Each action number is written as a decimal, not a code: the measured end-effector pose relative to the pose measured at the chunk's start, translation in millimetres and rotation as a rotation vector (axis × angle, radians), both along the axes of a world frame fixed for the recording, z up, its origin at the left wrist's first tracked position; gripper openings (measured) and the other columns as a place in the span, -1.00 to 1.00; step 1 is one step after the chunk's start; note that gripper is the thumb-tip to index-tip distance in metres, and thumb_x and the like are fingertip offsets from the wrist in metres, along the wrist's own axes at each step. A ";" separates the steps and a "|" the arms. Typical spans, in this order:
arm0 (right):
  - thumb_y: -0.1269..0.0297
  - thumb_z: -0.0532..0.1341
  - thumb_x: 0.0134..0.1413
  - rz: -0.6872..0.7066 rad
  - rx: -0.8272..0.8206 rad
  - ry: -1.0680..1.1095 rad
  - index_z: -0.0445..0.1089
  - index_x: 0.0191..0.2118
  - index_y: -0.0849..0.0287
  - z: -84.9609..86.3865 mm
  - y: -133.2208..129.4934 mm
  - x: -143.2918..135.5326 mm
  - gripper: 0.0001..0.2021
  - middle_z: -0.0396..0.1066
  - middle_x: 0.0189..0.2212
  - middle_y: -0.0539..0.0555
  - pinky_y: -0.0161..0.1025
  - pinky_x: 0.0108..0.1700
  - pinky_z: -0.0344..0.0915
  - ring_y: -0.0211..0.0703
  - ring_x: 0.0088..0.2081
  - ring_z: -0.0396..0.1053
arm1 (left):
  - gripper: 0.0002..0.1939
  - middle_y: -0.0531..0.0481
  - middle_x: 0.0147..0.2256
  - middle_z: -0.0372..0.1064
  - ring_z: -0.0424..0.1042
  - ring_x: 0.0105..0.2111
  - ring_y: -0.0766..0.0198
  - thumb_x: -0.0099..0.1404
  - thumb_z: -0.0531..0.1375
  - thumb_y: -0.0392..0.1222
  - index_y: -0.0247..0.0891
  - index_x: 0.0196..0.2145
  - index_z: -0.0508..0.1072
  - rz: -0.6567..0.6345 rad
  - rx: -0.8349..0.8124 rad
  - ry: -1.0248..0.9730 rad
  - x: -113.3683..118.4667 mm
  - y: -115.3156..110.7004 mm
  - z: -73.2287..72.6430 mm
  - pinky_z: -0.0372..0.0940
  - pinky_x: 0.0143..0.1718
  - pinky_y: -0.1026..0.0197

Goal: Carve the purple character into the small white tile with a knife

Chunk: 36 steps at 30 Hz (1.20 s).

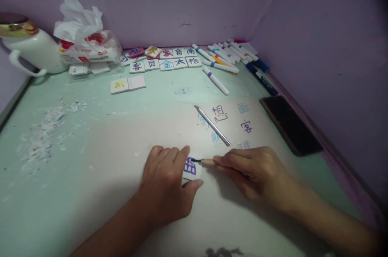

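A small white tile (197,171) with a purple character lies on the pale sheet on the table. My left hand (169,180) is closed on its left side, the thumb at its near edge and the fingers covering part of it. My right hand (251,170) pinches the wooden handle of a carving tool (208,162), whose dark metal tip rests at the upper part of the purple character. Just beyond the hands a silver pen (212,125) lies slantwise across the sheet.
White shavings (42,140) are scattered at the left. Lettered tiles (151,64), markers (224,55) and a tissue pack (91,51) line the back wall. A white jug (39,51) stands back left; a phone (291,125) lies at the right. Two tiles (128,84) sit nearer.
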State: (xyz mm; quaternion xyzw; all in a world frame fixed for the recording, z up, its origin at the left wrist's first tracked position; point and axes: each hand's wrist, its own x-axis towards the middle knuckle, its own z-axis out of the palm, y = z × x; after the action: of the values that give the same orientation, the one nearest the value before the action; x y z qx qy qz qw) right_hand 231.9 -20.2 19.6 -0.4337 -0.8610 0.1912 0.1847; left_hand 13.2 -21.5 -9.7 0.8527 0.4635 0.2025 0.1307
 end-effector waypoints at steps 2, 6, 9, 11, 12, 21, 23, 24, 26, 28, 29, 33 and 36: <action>0.46 0.11 0.13 0.028 -0.008 0.031 0.51 -0.24 0.19 -2.9 5.8 3.2 -0.78 0.41 -0.62 0.01 -0.33 -0.56 0.10 -0.28 -0.62 0.29 | -0.53 -0.23 -0.33 0.42 0.37 -0.34 0.01 0.10 0.21 -0.12 -0.47 -0.08 0.35 -0.006 0.002 0.000 -0.1 0.3 0.5 0.16 -0.21 -0.08; 0.43 0.16 0.13 0.055 -0.093 0.155 0.50 -0.17 0.18 -10.8 15.4 7.8 -0.80 0.52 -0.51 0.05 -0.35 -0.50 0.18 -0.28 -0.55 0.38 | -0.54 -0.25 -0.33 0.41 0.37 -0.34 0.00 0.10 0.21 -0.13 -0.50 -0.09 0.36 -0.015 -0.007 -0.001 -0.7 0.8 1.8 0.16 -0.21 -0.08; 0.36 0.17 0.14 0.019 -0.178 0.222 0.52 -0.22 0.19 -17.8 18.7 10.3 -0.83 0.56 -0.44 0.08 -0.35 -0.47 0.22 -0.28 -0.52 0.40 | -0.55 -0.24 -0.33 0.41 0.36 -0.34 0.00 0.11 0.20 -0.14 -0.50 -0.09 0.36 -0.022 -0.021 -0.003 -0.9 1.3 2.4 0.15 -0.22 -0.08; 0.30 0.17 0.16 -0.020 -0.213 0.254 0.53 -0.25 0.19 -22.2 19.3 11.4 -0.82 0.55 -0.46 0.08 -0.36 -0.50 0.21 -0.29 -0.54 0.38 | -0.55 -0.24 -0.33 0.41 0.35 -0.34 0.01 0.10 0.20 -0.15 -0.50 -0.09 0.37 -0.021 -0.026 -0.006 -0.7 1.2 2.6 0.15 -0.21 -0.08; 0.28 0.17 0.16 -0.035 -0.223 0.273 0.53 -0.25 0.18 -24.0 19.3 11.6 -0.81 0.55 -0.48 0.07 -0.37 -0.51 0.21 -0.30 -0.55 0.37 | -0.55 -0.23 -0.32 0.41 0.35 -0.34 0.01 0.10 0.20 -0.15 -0.50 -0.09 0.37 -0.018 -0.027 -0.007 -0.6 1.1 2.7 0.15 -0.21 -0.09; 0.25 0.25 0.06 -0.280 -0.324 0.541 0.52 -0.36 0.22 -20.3 16.7 4.7 -0.85 0.50 -0.57 0.05 -0.38 -0.57 0.25 -0.26 -0.57 0.37 | -0.53 -0.17 -0.33 0.39 0.34 -0.33 0.03 0.07 0.20 -0.15 -0.43 -0.06 0.36 -0.007 -0.070 0.000 0.1 1.4 3.7 0.15 -0.20 -0.06; 0.22 0.26 0.05 -0.376 -0.284 0.574 0.51 -0.37 0.19 -17.9 16.0 6.2 -0.85 0.47 -0.61 0.02 -0.39 -0.60 0.25 -0.27 -0.59 0.37 | -0.52 -0.15 -0.34 0.38 0.33 -0.33 0.05 0.08 0.19 -0.16 -0.41 -0.04 0.35 -0.007 -0.074 0.005 0.3 1.4 4.5 0.14 -0.19 -0.06; 0.21 0.26 0.05 -0.411 -0.258 0.584 0.51 -0.36 0.18 -17.4 15.6 7.9 -0.84 0.47 -0.62 0.02 -0.39 -0.61 0.26 -0.27 -0.60 0.37 | -0.51 -0.14 -0.34 0.37 0.32 -0.33 0.06 0.08 0.18 -0.16 -0.40 -0.02 0.34 -0.007 -0.076 0.008 0.4 1.3 5.1 0.14 -0.19 -0.06; 0.20 0.26 0.06 -0.453 -0.218 0.572 0.51 -0.35 0.16 -18.0 15.0 12.2 -0.84 0.47 -0.61 0.02 -0.39 -0.60 0.28 -0.26 -0.59 0.39 | -0.49 -0.12 -0.35 0.35 0.31 -0.34 0.07 0.08 0.17 -0.16 -0.38 0.00 0.32 -0.013 -0.090 0.018 0.7 1.0 6.4 0.13 -0.19 -0.05; 0.20 0.26 0.06 -0.472 -0.180 0.528 0.51 -0.34 0.15 -20.2 14.2 16.8 -0.85 0.48 -0.59 0.03 -0.38 -0.60 0.28 -0.25 -0.59 0.40 | -0.47 -0.11 -0.35 0.33 0.29 -0.34 0.08 0.06 0.17 -0.18 -0.37 0.01 0.32 -0.015 -0.112 0.027 0.9 0.6 7.9 0.14 -0.20 -0.05; 0.21 0.26 0.06 -0.468 -0.158 0.506 0.52 -0.34 0.14 -21.4 13.7 18.8 -0.86 0.49 -0.58 0.03 -0.38 -0.62 0.27 -0.24 -0.58 0.40 | -0.46 -0.11 -0.34 0.32 0.29 -0.34 0.08 0.04 0.16 -0.20 -0.36 0.02 0.31 -0.013 -0.122 0.030 0.9 0.5 8.7 0.14 -0.21 -0.05; 0.27 0.27 0.05 -0.430 -0.097 0.471 0.52 -0.33 0.08 -23.6 11.4 23.7 -0.92 0.50 -0.56 0.01 -0.38 -0.65 0.24 -0.23 -0.58 0.42 | -0.39 -0.16 -0.22 0.30 0.26 -0.29 0.08 -0.02 0.16 -0.27 -0.33 0.05 0.28 -0.005 -0.137 0.032 0.8 -0.1 11.4 0.17 -0.22 -0.03; 0.29 0.27 0.05 -0.419 -0.094 0.467 0.51 -0.33 0.07 -22.9 11.4 24.6 -0.93 0.51 -0.55 0.01 -0.39 -0.65 0.26 -0.23 -0.58 0.42 | -0.36 -0.20 -0.12 0.27 0.26 -0.23 0.03 -0.03 0.18 -0.26 -0.30 0.06 0.25 0.010 -0.119 0.034 1.3 -0.3 11.7 0.20 -0.19 -0.05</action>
State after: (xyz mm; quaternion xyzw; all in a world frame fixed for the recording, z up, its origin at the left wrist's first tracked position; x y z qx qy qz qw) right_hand 256.5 -8.8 -3.3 -0.5542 -0.6774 0.2831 0.3923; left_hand 14.5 -21.8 2.0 0.8443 0.4813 0.1608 0.1722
